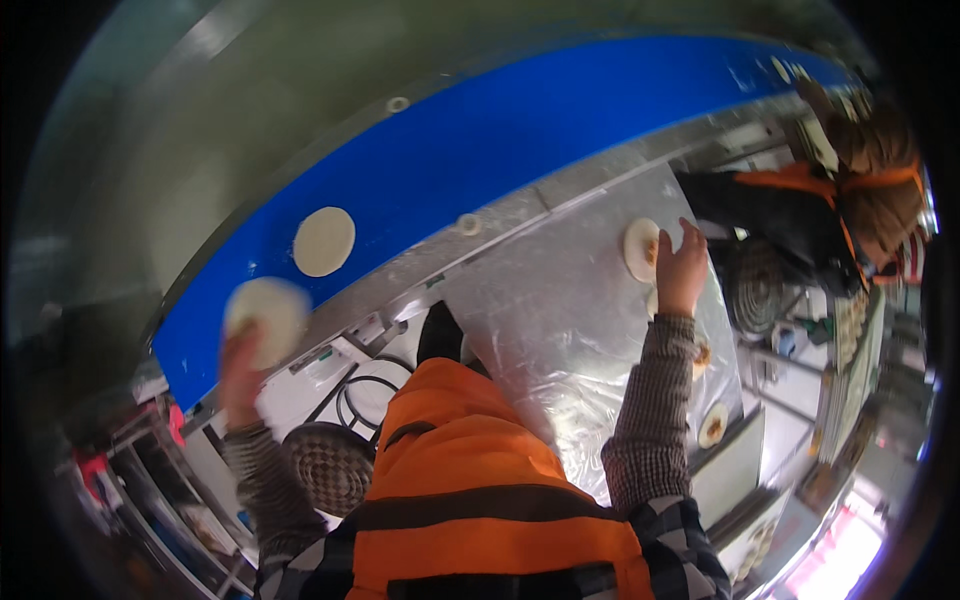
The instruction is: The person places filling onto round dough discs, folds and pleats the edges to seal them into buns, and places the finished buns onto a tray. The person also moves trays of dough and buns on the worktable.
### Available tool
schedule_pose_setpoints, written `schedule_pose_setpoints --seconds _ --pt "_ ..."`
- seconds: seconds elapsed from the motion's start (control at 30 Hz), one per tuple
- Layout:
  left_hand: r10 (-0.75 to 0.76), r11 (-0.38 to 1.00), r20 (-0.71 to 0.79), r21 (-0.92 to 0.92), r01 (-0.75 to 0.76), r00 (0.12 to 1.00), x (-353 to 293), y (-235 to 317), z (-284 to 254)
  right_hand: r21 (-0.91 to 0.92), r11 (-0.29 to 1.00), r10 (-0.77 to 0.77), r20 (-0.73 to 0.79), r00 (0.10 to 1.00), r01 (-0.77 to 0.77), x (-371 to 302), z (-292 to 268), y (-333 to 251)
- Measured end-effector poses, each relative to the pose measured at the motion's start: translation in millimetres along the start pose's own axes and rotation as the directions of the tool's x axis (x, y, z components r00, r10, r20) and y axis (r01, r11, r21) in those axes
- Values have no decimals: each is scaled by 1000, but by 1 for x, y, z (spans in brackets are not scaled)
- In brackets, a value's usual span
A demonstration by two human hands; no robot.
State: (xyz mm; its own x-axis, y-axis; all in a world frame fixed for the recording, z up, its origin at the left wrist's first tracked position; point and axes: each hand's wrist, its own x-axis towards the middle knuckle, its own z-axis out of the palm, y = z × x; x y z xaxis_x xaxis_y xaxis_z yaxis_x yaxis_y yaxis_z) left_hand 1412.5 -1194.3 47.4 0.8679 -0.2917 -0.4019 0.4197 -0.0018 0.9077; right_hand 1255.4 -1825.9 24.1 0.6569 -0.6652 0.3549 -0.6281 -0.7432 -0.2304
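A round, flat dough disc [268, 318], smeared by motion, is held up by my left hand [241, 368] at the near left end of the blue conveyor belt. Just beyond it, another pale dough disc [324, 241] lies flat on the belt. My right hand [682, 268] has its fingers spread over the right part of the plastic-covered tray, with nothing seen in them. Beside its fingertips lies a dough disc with brown filling [640, 249], partly hidden by the hand. Nearer to me along that edge sit more filled discs, one of them [713, 425] fully visible.
The blue belt [480, 130] curves across the far side with a metal rim. Plastic film covers the tray [540, 320]. A checkered round stool [330, 468] stands at lower left. At far right a co-worker [860, 200] reaches to the belt, next to a round stool [755, 285].
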Motion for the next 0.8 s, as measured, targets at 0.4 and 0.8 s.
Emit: schedule_pose_setpoints --seconds 0.4,0.8 --pt "-61 626 696 585 -516 716 97 -63 418 643 762 19 87 996 -70 7 -110 -45" --pt "297 183 -306 948 261 904 105 -71 -244 516 850 -133 407 904 -108 -90 -49 -61"
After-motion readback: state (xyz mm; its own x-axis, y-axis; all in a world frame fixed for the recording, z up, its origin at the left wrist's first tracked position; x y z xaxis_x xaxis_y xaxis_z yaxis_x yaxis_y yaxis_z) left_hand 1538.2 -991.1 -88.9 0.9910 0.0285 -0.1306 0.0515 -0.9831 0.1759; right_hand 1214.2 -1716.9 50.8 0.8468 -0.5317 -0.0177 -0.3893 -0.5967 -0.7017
